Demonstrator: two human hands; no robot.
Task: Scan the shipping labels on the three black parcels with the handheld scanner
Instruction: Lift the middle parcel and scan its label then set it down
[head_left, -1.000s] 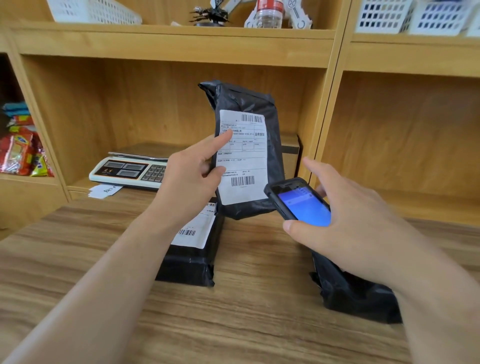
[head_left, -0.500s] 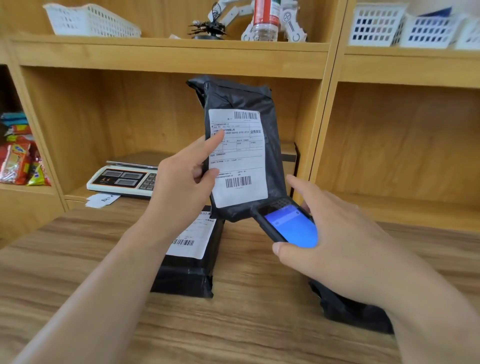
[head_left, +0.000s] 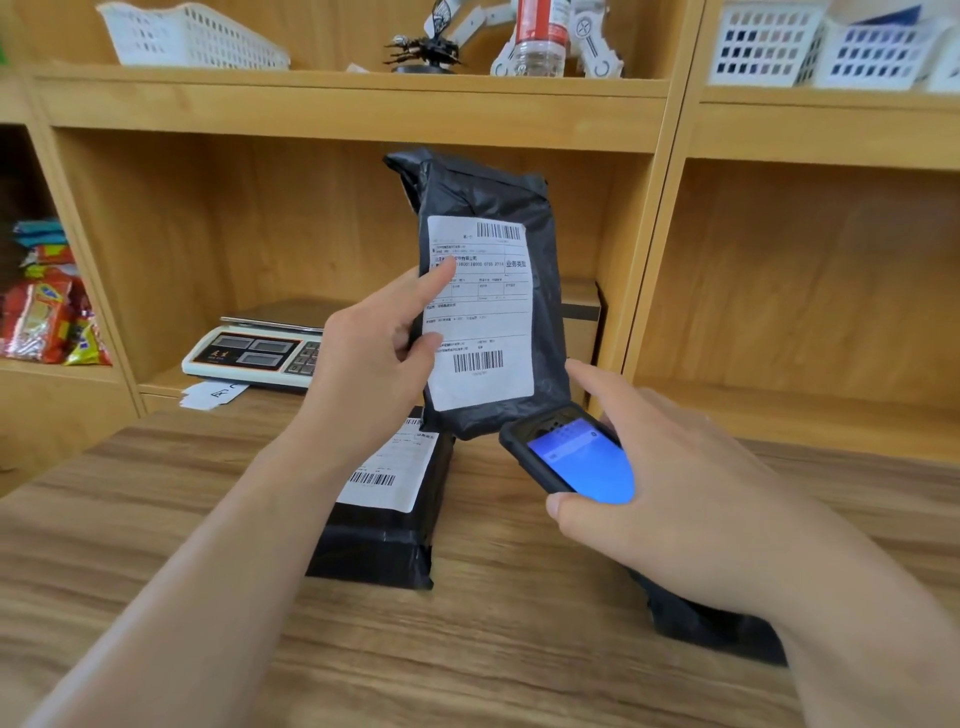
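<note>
My left hand holds a black parcel upright above the table, its white shipping label facing me with barcodes at top and bottom. My right hand grips the black handheld scanner, blue screen lit, just below and right of that parcel's lower edge. A second black parcel lies flat on the table under my left forearm, label up. A third black parcel lies under my right wrist, mostly hidden, its label out of sight.
The wooden table stands in front of wooden shelving. A weighing scale and a paper slip sit on the low shelf behind. White baskets, a bottle and a small figure fill the top shelf. Snack packets at left.
The scanner has dropped lower and tilted beneath the held parcel's bottom edge. The view has shifted, so the parcel sits slightly lower and more centred.
</note>
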